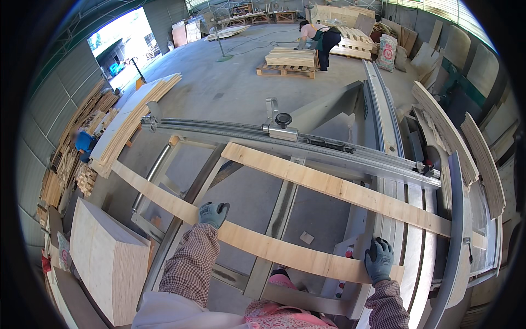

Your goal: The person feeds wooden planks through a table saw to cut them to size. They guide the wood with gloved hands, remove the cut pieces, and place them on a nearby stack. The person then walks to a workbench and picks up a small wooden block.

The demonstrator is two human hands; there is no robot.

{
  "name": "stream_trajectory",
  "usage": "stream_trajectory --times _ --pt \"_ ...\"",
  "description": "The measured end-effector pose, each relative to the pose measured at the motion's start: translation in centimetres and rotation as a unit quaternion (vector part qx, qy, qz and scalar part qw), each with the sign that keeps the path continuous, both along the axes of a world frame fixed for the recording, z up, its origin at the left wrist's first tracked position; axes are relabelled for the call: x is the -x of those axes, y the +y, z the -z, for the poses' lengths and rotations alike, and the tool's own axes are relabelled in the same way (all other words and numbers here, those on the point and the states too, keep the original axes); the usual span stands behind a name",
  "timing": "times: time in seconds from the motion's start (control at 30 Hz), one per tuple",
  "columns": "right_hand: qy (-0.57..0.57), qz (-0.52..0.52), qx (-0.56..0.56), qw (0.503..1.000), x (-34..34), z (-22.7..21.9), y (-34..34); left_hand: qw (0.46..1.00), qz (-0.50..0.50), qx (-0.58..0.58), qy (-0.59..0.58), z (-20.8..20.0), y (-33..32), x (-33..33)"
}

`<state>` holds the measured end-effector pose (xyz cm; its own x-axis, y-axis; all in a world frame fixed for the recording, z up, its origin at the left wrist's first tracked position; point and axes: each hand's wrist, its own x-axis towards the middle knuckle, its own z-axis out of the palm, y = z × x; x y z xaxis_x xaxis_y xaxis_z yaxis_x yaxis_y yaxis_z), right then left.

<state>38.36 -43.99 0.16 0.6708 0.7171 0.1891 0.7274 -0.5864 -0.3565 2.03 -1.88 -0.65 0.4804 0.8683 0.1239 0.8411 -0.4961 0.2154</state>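
A long, narrow plywood strip (pixel 285 247) lies slantwise across the saw's sliding-table frame in front of me. My left hand (pixel 212 215), in a grey-green work glove, is closed over it left of its middle. At its right end my right hand (pixel 379 260), gloved alike, grips it over the metal saw table (pixel 413 241). A second plywood strip (pixel 329 183) lies farther off, roughly parallel, untouched by either hand. Its right end reaches the grey plate (pixel 457 236) at the right of the table. Beyond it runs the metal crosscut fence (pixel 230 131) with a black-knobbed stop (pixel 282 120).
A stack of plywood sheets (pixel 107 252) stands at my near left. Long boards (pixel 139 118) lie beyond it. Tall panels (pixel 446 131) flank the saw's right side. Across the floor, a person (pixel 326 41) bends over a pallet of boards (pixel 289 57).
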Motion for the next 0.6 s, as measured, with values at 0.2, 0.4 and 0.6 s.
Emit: stream_trajectory --times 0.2,0.4,0.6 --pt "-0.003 0.005 0.003 1.000 -0.05 0.29 -0.07 1.000 -0.002 0.000 0.008 -0.33 -0.17 -0.12" --pt "-0.003 0.006 0.009 1.000 -0.04 0.22 -0.06 1.000 -0.003 0.003 0.015 -0.59 -0.29 -0.26" --pt "-0.002 0.007 0.005 1.000 -0.16 0.52 -0.18 1.000 -0.002 0.006 0.022 -0.54 -0.21 -0.28"
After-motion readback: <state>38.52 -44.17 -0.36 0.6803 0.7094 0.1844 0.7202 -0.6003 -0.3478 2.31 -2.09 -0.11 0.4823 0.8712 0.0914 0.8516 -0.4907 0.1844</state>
